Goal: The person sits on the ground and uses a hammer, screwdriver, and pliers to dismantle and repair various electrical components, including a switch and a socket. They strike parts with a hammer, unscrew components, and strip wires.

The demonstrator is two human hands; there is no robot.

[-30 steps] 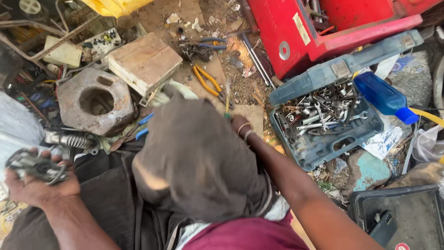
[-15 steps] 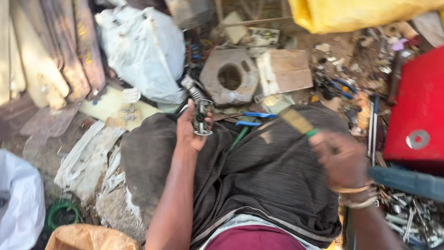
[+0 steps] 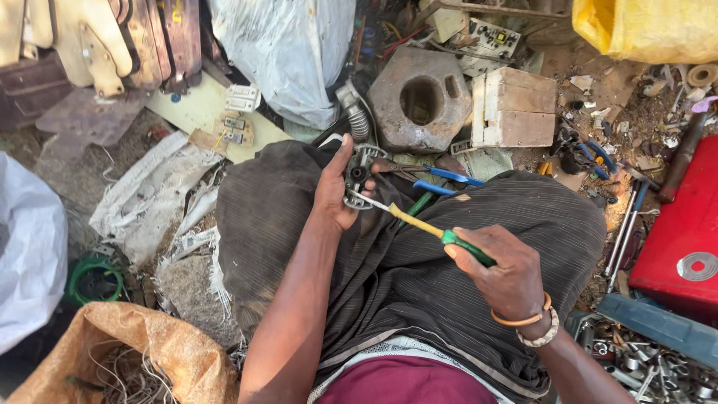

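- I see a dirt yard littered with scrap: white plastic sack point(image 3: 288, 52), grey cast block point(image 3: 422, 97), red toolbox point(image 3: 684, 239).
- Small round metal part point(image 3: 360, 176) sits over my lap, dark hub at its centre.
- Left hand point(image 3: 336, 191) clamped round the part.
- Right hand point(image 3: 508, 273) fisted on green-yellow screwdriver point(image 3: 426, 227), tip touching the part.

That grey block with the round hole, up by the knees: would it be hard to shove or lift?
The grey block looks like cast metal or stone, thick-walled around its hole, so it is probably heavy for its size. Its broad flat faces suggest it would slide, not roll, and hardly tip. The rough, chipped surface should give fingers good grip, though the edges may be sharp.
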